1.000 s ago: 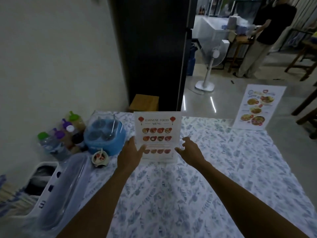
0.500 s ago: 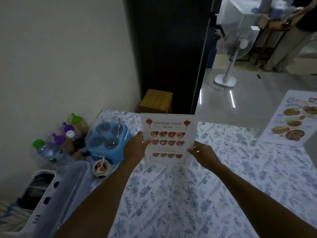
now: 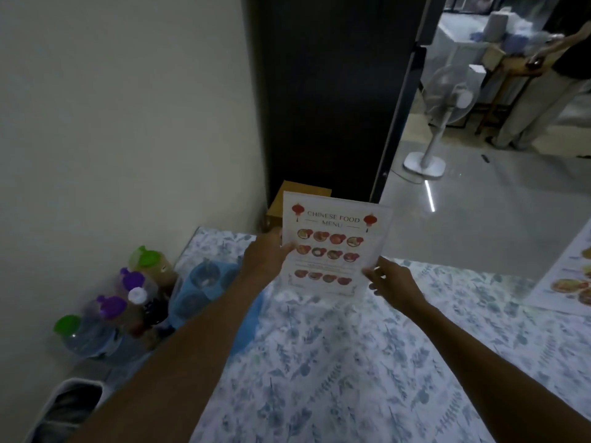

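A clear stand with a white "Chinese Food Menu" sheet [image 3: 332, 244] is held upright, lifted slightly above the floral tablecloth [image 3: 345, 362]. My left hand [image 3: 263, 254] grips its left edge, thumb on the front. My right hand [image 3: 391, 282] pinches the lower right edge. A second menu stand [image 3: 572, 282] is at the table's right edge, partly cut off by the frame.
Several bottles with green, purple and white caps [image 3: 128, 298] crowd the wall at left, beside a blue holder of glasses [image 3: 201, 289]. A white bin [image 3: 64, 407] sits lower left. Beyond the table are a wooden box [image 3: 303, 193], a standing fan [image 3: 444, 107] and a person [image 3: 543, 91].
Both hands closed on the menu stand's edges and raised it off the table. The view has shifted left and nearer the wall.
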{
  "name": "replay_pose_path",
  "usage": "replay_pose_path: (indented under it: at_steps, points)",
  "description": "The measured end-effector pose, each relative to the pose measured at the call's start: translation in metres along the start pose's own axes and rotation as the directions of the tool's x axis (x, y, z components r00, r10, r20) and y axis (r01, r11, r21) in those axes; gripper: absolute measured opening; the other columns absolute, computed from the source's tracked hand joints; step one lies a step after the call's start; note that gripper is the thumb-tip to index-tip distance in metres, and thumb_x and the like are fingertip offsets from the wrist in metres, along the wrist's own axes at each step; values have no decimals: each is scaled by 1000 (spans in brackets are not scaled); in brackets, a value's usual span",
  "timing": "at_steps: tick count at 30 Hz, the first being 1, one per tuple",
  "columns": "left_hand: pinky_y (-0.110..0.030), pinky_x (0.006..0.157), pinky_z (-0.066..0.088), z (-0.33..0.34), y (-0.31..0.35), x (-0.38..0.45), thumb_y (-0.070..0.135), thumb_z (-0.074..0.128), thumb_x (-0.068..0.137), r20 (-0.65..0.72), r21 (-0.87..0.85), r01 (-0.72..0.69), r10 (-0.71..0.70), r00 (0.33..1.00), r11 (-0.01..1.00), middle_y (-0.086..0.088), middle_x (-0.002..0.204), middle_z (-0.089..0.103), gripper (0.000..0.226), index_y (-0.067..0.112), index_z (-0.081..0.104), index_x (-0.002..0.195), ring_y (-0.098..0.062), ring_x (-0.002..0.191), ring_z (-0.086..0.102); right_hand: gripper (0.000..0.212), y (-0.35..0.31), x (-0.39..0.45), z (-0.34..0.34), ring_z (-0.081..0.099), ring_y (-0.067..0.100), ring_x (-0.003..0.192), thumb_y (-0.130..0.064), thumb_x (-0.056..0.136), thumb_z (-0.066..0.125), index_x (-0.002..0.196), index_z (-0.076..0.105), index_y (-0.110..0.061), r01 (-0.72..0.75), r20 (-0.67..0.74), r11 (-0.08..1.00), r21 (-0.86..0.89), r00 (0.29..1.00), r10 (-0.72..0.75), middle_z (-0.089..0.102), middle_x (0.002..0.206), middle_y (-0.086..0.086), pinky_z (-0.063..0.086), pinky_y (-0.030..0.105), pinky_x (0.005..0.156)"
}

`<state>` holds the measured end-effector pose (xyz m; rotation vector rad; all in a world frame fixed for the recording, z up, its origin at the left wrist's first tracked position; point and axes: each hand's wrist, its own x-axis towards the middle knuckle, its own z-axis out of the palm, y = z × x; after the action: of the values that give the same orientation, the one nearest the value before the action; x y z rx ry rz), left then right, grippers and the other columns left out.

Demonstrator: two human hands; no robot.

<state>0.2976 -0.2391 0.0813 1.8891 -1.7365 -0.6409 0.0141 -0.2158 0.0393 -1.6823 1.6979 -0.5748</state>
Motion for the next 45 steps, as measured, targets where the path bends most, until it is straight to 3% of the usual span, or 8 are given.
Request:
replay_pose_path:
  at_steps: [5,11,20,23,27,30,41,45]
  points:
    - [-46,79,59,-46,-47,53,52,65,86,11,-14,8,-7,1000,1000,-9,112,73,49,16,64,119,-30,94,70,36,-50,53,45,70,18,82,-27,97,56,131,56,-16,15,8,999,32,1000,-15,69,105,6,62,34,72]
    - [-43,81,58,-95,-122,103,44,67,87,-37,4,61,-61,997,998,-8,113,73,43,14,64,118,-31,96,71,32,-112,115,112,68,12,76,-29,97,56,127,58,-18,64,33,997,44,997,-65,67,99,1,57,24,65]
    - [-45,73,59,-124,-212,148,37,72,87,-154,20,195,-190,970,981,-16,104,72,36,5,60,99,-36,88,70,18,-165,176,197,67,16,92,-29,98,53,115,58,-25,156,113,984,84,980,-165,66,115,-2,61,35,79]
    - [-50,75,59,-127,-215,157,28,70,89,-221,35,216,-204,954,976,-22,103,71,31,2,59,101,-39,91,69,14,-180,189,208,64,14,91,-23,98,53,111,57,-26,173,104,978,120,977,-185,64,112,-3,58,28,75]
    - [-45,76,60,-121,-210,161,17,64,92,-316,33,279,-255,914,960,-20,113,71,25,1,61,112,-37,97,71,25,-189,205,218,68,30,95,-25,98,53,120,58,-14,190,108,981,29,975,-192,67,117,12,60,46,79]
    - [-43,77,62,-116,-212,161,15,64,92,-330,-12,274,-262,907,962,-17,116,71,27,4,61,117,-35,99,72,29,-190,211,222,69,34,94,-28,98,52,120,58,-10,172,117,985,-35,979,-167,69,114,16,61,50,78]
    - [-43,90,58,-98,-196,146,19,63,93,-368,-138,183,-222,903,973,-12,129,54,42,4,51,130,-28,113,61,17,-199,208,225,66,32,108,-22,96,57,111,60,-15,29,170,983,179,984,-59,66,121,13,58,52,87]
    - [-34,94,53,-100,-199,137,14,65,92,-341,-163,178,-225,913,970,-12,131,53,42,4,52,131,-26,115,59,23,-207,210,223,63,32,112,-20,97,55,119,58,-12,26,189,987,156,980,-55,64,125,13,58,45,88]
